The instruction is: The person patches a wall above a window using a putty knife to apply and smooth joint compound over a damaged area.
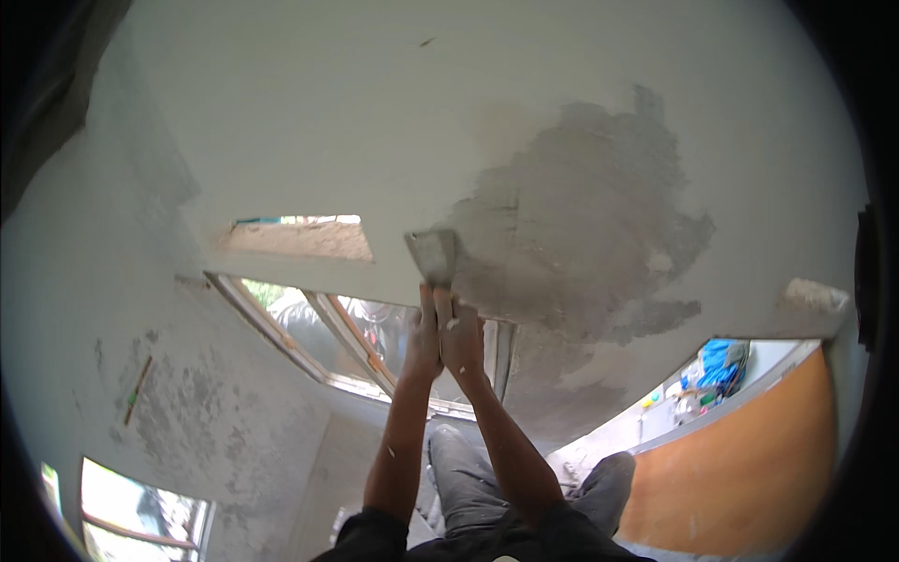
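Gripping one putty knife [433, 255] together, the left hand [423, 335] and right hand [461, 339] are both closed around its handle, side by side and touching. The blade lies directly beyond the hands, its long axis in line with the forearms and running away from the person toward the ceiling [356, 112]. The right hand sits slightly nearer the blade; the left is just beside it.

The blade is flat, trapezoidal, grey and coated with filler. Its broad edge appears to rest against the ceiling at the left margin of a wet grey plaster patch [581, 225]. The patch is irregular, darker than the surrounding white surface, and spreads to the right of the blade. A small rectangular opening [298, 236] lies to the left, with a window frame [318, 347] below it.
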### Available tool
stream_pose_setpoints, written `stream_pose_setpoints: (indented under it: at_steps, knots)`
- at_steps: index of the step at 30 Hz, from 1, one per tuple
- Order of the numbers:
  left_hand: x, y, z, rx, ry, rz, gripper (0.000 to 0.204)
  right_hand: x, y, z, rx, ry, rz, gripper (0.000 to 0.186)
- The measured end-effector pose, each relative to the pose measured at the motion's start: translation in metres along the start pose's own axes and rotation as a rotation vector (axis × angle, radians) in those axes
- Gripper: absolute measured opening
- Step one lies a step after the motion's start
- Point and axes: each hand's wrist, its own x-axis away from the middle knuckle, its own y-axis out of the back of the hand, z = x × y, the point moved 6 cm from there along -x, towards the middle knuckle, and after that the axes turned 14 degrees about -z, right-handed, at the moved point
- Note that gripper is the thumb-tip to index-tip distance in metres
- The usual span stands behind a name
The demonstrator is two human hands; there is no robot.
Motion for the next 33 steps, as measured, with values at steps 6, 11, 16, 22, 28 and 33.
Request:
stream_pose_setpoints:
  at_steps: [6, 11, 16, 22, 28, 33]
  knots:
    - [-0.028, 0.004, -0.015, 0.156, 0.13, -0.186, 0.056, -0.012, 0.018, 0.029, 0.037, 0.41, -0.23, 0.045]
    - [0.012, -0.032, -0.013, 0.636, 0.619, -0.002, 0.06, 0.004, 0.039, -0.005, 0.02, 0.028, -0.132, 0.039]
    - [-0.05, -0.008, -0.047, 0.689, 0.505, -0.05, 0.057, -0.025, 0.032, 0.062, 0.016, 0.272, -0.129, 0.047]
    - [0.007, -0.034, -0.003, 0.667, 0.63, -0.006, 0.06, 0.005, 0.036, 0.028, 0.058, 0.17, -0.09, 0.049]
    - [-0.024, -0.021, -0.024, 0.788, 0.652, -0.032, 0.06, -0.012, 0.031, 0.039, 0.014, 0.345, -0.175, 0.046]
    - [-0.009, -0.021, -0.017, 0.576, 0.532, 0.007, 0.062, 0.002, 0.034, 0.024, -0.029, 0.333, -0.18, 0.047]
